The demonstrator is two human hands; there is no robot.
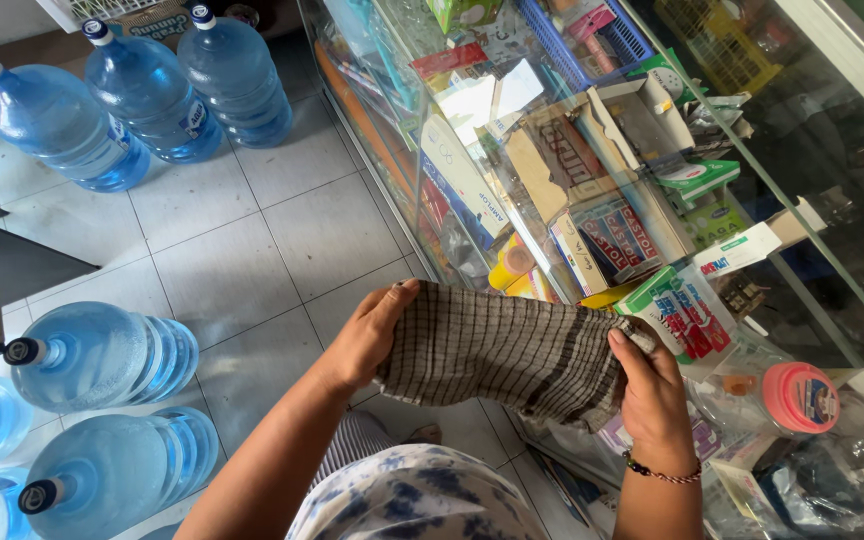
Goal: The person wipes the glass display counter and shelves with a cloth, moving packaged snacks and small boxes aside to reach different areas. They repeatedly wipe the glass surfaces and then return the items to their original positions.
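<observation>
Together two hands — left (364,343), right (655,392) — hold one checked cloth (502,350).

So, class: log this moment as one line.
left hand: grips cloth | right hand: grips cloth | place: at glass case | floor: jugs

Cloth (502,355) between both hands, water jugs (102,355) left, display case (592,200) right.
</observation>
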